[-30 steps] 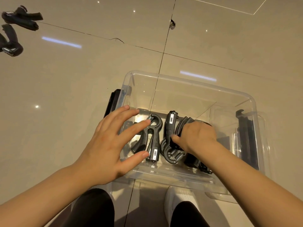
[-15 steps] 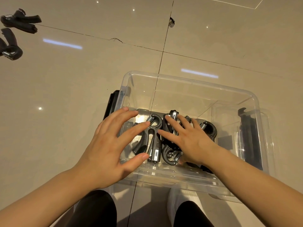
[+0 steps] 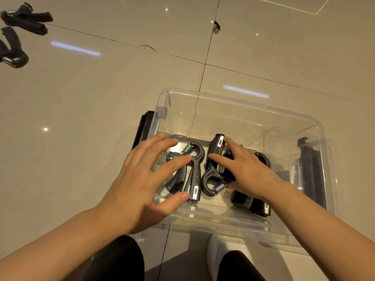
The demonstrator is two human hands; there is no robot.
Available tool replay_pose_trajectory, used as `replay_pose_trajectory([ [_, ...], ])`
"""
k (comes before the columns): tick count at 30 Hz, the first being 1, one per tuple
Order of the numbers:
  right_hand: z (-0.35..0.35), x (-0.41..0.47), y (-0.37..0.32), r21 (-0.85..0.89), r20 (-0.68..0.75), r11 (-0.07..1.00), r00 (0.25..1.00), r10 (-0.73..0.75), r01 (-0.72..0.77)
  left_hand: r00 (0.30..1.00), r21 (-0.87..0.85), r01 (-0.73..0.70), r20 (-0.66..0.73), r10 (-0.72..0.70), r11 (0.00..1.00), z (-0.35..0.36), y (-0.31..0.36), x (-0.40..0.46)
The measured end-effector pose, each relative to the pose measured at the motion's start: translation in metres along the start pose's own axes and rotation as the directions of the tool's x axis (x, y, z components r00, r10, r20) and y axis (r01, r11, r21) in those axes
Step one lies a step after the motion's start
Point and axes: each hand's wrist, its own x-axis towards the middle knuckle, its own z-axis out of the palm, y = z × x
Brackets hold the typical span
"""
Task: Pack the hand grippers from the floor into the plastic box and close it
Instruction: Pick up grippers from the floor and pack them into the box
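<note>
A clear plastic box [image 3: 239, 104] stands open on the tiled floor. Black hand grippers lie inside: one on the left [image 3: 194, 171], one in the middle [image 3: 213, 175], one partly hidden under my right wrist [image 3: 251, 205]. My left hand [image 3: 146, 179] hovers over the box's left wall, fingers spread, holding nothing. My right hand [image 3: 245, 169] rests flat on the middle gripper with fingers apart. Two more black hand grippers [image 3: 26, 19] [image 3: 12, 51] lie on the floor at far left.
Black latches sit on the box's left side [image 3: 143, 128] and right side [image 3: 310, 163]. A clear lid edge [image 3: 284, 244] shows under the box's near right corner. My dark-trousered knees [image 3: 121, 260] and a white sock [image 3: 221, 246] are just below the box.
My right hand went from a closed grasp on the middle gripper to lying flat with fingers spread. My left hand stayed hovering at the box's left side.
</note>
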Motion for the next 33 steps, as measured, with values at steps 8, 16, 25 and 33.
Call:
replay_pose_trajectory([
  [8,0.001,0.002,0.0,0.032,0.01,0.999,1.0,0.013,-0.013,1.0,-0.053,-0.022,-0.018,0.021,0.998,0.002,-0.004,0.0],
  [16,-0.003,-0.005,0.003,0.038,-0.024,0.999,1.0,0.015,-0.014,0.998,-0.128,-0.024,-0.058,0.016,0.992,0.002,-0.004,0.0],
  [25,-0.067,-0.075,-0.015,0.36,-0.041,0.895,0.955,0.295,-0.261,0.993,-0.165,0.023,-0.111,-0.041,0.986,0.001,-0.002,-0.004],
  [33,-0.156,-0.182,-0.094,0.428,-0.349,0.89,0.88,0.322,-0.156,0.983,-0.067,-0.141,-0.129,0.131,0.988,-0.103,0.035,-0.023],
])
